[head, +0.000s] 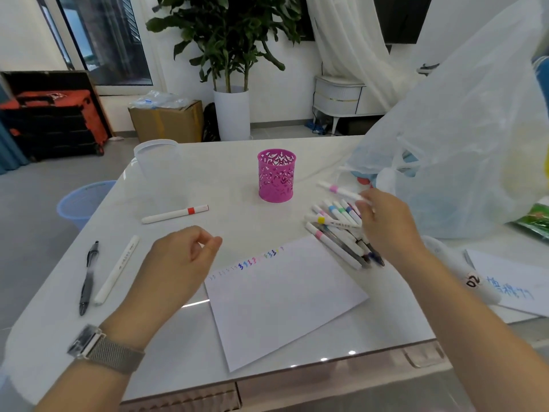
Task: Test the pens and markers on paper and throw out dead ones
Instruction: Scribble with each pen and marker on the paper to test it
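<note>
Right hand (386, 224) pinches a pink-banded marker (338, 190) above the marker pile (338, 230); left hand (181, 260) hovers loosely curled, grasping nothing.

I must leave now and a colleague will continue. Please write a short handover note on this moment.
Left hand: loosely curled, holding nothing, above the table.
Right hand: pinching a pink-banded marker over the marker pile.
Paper: one row of test scribbles along its top edge.
Set apart on the left: red-banded marker, white marker, black pen.
Pink cup shows no pens.
Left: test the pile, bin dead ones.
</note>
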